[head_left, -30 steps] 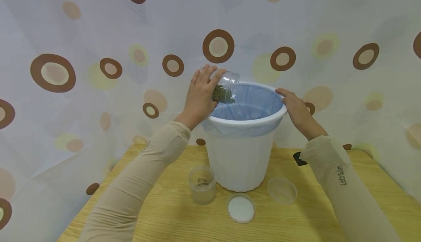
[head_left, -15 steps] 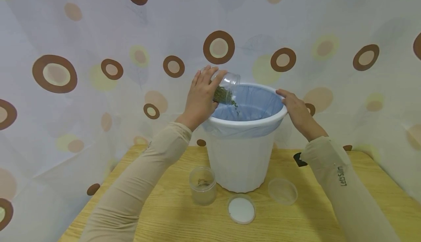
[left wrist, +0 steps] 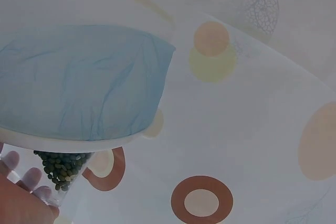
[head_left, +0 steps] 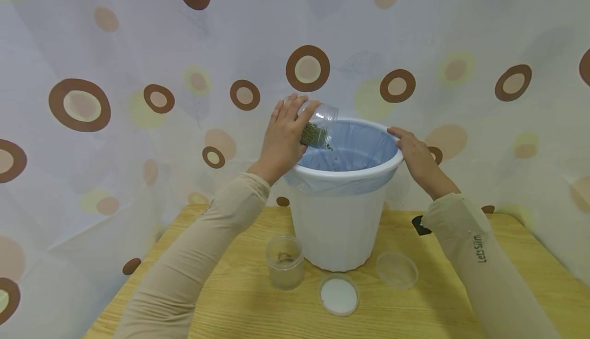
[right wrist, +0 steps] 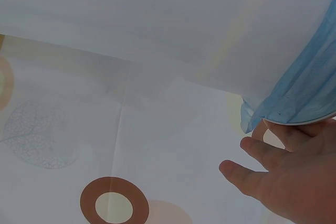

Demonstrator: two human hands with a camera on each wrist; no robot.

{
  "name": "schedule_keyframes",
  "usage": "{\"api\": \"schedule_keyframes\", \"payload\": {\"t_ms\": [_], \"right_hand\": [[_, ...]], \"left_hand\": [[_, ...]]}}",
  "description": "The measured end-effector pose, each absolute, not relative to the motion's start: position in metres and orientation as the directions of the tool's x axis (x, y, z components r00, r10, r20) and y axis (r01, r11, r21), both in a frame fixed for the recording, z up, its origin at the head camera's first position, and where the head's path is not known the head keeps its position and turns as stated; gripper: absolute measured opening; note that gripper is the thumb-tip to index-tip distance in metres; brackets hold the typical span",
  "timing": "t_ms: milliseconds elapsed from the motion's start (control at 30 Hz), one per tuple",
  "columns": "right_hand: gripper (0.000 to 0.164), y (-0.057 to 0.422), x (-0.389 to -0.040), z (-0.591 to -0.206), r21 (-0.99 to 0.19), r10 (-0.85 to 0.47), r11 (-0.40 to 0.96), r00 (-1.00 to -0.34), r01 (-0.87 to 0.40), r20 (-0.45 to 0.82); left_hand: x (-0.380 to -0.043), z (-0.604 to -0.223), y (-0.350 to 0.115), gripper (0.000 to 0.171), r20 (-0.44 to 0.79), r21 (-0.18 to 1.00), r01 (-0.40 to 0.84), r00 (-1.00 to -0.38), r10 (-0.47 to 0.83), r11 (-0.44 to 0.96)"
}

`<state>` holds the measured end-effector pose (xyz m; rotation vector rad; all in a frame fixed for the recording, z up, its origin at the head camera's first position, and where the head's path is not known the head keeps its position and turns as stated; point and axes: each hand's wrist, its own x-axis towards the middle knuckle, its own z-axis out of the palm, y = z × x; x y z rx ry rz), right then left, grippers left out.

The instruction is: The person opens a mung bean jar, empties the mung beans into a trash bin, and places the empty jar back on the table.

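My left hand (head_left: 282, 136) grips a clear plastic jar (head_left: 328, 115), tipped on its side over the mouth of a white trash bin (head_left: 338, 226). Small green beans (head_left: 313, 135) fill the jar's lower side, and a few sit at its lip. Several specks show below the lip, against the blue bin liner (head_left: 366, 144). On the bin's right side my right hand (head_left: 419, 157) holds the rim; in the right wrist view two fingers (right wrist: 241, 177) stretch out below the rim, clear of it. The left wrist view shows the beans (left wrist: 62, 169) through the jar wall.
Left of the bin's base stands a second clear jar (head_left: 285, 275) with some brown bits inside. In front lie a lid with a white disc (head_left: 339, 296) and a clear lid (head_left: 397, 271). A patterned sheet (head_left: 193, 139) hangs behind the wooden table (head_left: 239, 303).
Beans that were falling from the jar half a second ago have thinned to a few at the lip. Both hands keep their places; the whole view has shifted slightly.
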<state>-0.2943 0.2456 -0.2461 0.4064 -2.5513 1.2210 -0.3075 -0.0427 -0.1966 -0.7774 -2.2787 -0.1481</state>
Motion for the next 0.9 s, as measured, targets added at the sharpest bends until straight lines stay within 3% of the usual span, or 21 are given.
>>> {"api": "schedule_keyframes", "payload": {"t_ms": [900], "right_hand": [[0.055, 0.2448, -0.2923, -0.2448, -0.723, -0.131, 0.595, -0.93, -0.351, 0.344]], "left_hand": [[-0.3086, -0.1969, -0.0416, 0.083, 0.658, -0.18, 0.558, -0.544, 0.521, 0.81]]}}
